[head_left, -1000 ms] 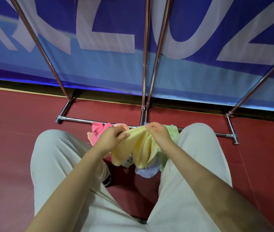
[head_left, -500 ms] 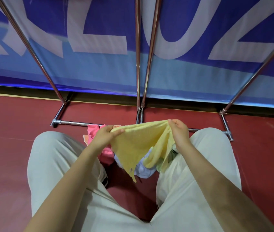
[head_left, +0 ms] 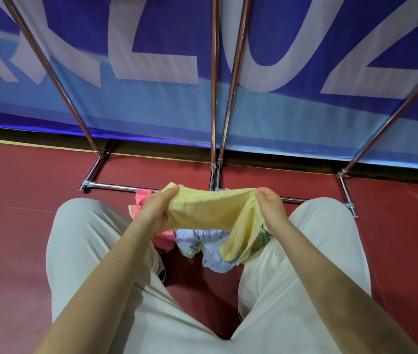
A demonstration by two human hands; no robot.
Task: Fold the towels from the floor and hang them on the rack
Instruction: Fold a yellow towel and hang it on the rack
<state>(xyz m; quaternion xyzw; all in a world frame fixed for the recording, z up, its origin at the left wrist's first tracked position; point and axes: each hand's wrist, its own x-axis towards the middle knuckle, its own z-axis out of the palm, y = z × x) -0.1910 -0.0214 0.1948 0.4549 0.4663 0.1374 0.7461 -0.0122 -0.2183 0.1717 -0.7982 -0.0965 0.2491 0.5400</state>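
A yellow towel [head_left: 210, 210] is stretched between my two hands above my knees. My left hand [head_left: 156, 208] grips its left end and my right hand [head_left: 270, 208] pinches its right end, from which a loose part hangs down. Below it on the red floor lies a heap of towels: a pink towel [head_left: 142, 195] at the left, a pale blue towel [head_left: 207, 244] in the middle, and a bit of green under my right wrist. The chrome rack [head_left: 214, 98] stands just beyond, its poles rising out of frame and its base bar [head_left: 116, 186] on the floor.
My knees in light trousers [head_left: 82, 238] flank the heap as I crouch. A blue banner [head_left: 151, 106] with large white letters hangs behind the rack. Red floor [head_left: 11, 238] stretches to both sides.
My hands have drawn apart, spreading the bunched yellow towel into a taut band. The view has shifted slightly closer to the rack base.
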